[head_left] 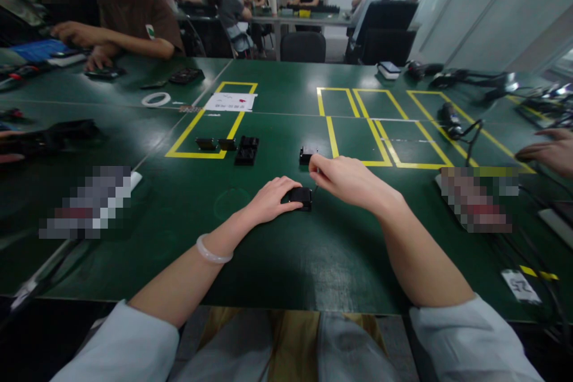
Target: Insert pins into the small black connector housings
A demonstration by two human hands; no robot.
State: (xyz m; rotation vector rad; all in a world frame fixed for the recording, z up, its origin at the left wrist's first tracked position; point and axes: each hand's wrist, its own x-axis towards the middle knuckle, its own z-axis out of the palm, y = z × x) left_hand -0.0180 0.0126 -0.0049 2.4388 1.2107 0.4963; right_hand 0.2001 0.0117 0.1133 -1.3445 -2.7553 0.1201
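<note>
On the green table, my left hand point(278, 198) grips a small flat black rectangular part point(301, 197), its thumb at the near edge and its fingers along the far side. My right hand point(336, 173) is curled shut just beyond and to the right of that part. A thin dark sliver shows below its fingertips, too small to name. Behind my right hand stands a black box-shaped part point(307, 154). Further left, a black block with compartments point(247, 150) lies beside two small upright black pieces, one of them a thin plate point(206, 144).
Yellow tape outlines point(196, 156) mark the table point(268, 262), with a white paper point(230, 101) at one. A white tape ring point(156, 99) lies at far left. Blurred devices with cables sit at both sides. A co-worker's hand point(548, 151) is at right; another person sits across, left.
</note>
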